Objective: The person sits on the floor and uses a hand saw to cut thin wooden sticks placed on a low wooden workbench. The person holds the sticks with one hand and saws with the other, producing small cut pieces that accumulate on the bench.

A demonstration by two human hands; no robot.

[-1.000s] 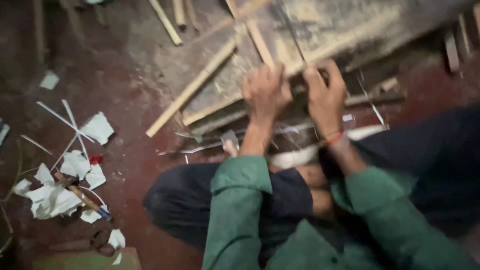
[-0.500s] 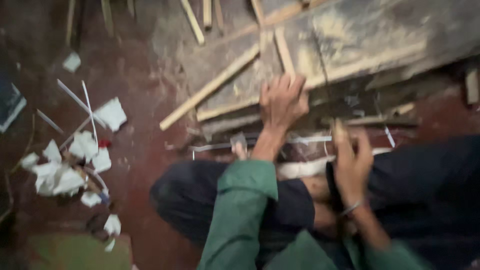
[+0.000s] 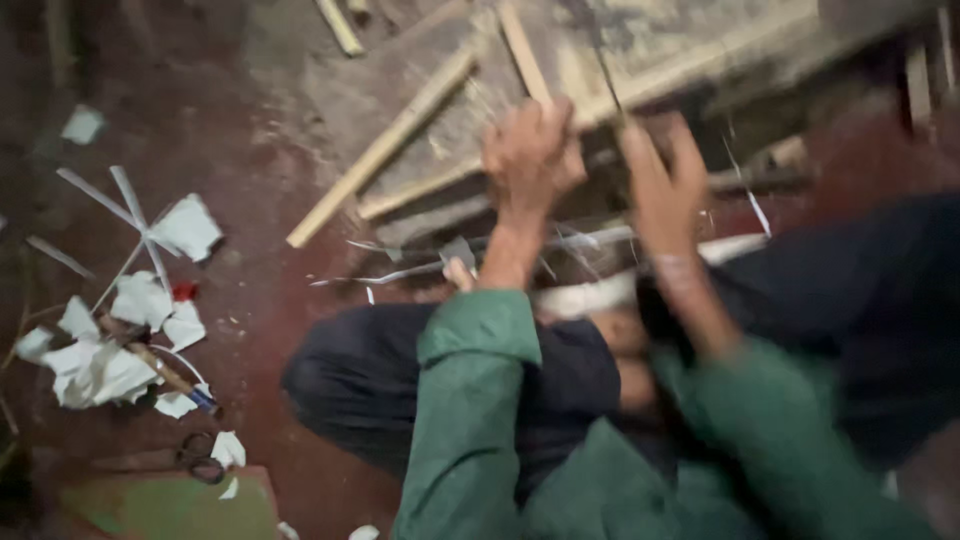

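The left hand (image 3: pixel 528 150) rests on the worn wooden board (image 3: pixel 650 50) with the fingers bent; if it pinches something, I cannot tell. The right hand (image 3: pixel 660 185) is at 3 o'clock from it, just beside, fingers spread upward, blurred. The board lies on the red floor (image 3: pixel 250 250), at 12 o'clock from the person's knees. A long wooden stick (image 3: pixel 385 145) lies at 9 o'clock from the left hand. White paper scraps (image 3: pixel 110 340) and scissors (image 3: pixel 200 462) lie well apart, at 8 o'clock.
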